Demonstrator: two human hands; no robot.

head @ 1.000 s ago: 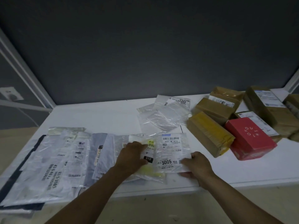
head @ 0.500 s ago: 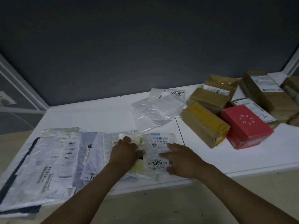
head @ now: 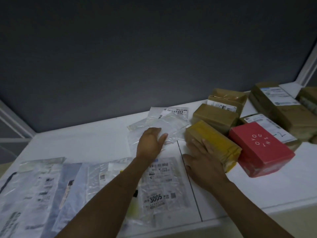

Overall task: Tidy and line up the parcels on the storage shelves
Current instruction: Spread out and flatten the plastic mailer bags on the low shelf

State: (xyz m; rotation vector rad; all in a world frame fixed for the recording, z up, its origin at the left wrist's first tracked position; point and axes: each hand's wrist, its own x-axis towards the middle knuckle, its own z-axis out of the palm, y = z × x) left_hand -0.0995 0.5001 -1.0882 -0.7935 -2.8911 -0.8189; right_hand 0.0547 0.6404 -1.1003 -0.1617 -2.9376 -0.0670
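In the head view, the left hand (head: 151, 143) lay open, flat on the loose clear plastic mailer bags (head: 173, 124) at mid-shelf. The right hand (head: 204, 158) rested open against the yellow-taped brown cardboard box (head: 217, 143). Sliding the slippery bags frontward under a flat palm seemed wisest.

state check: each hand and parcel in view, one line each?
left hand: open, fingers flat on the clear bags
right hand: open, fingers resting on the yellow-taped parcel
clear bags: loose, overlapping, askew
yellow-taped parcel: sealed, lying angled
red box: closed, flat, beside the yellow-taped parcel
3005 bag: flat, partly under the left forearm
grey mailers: flat, overlapping in a row
brown parcels: taped shut, clustered unevenly
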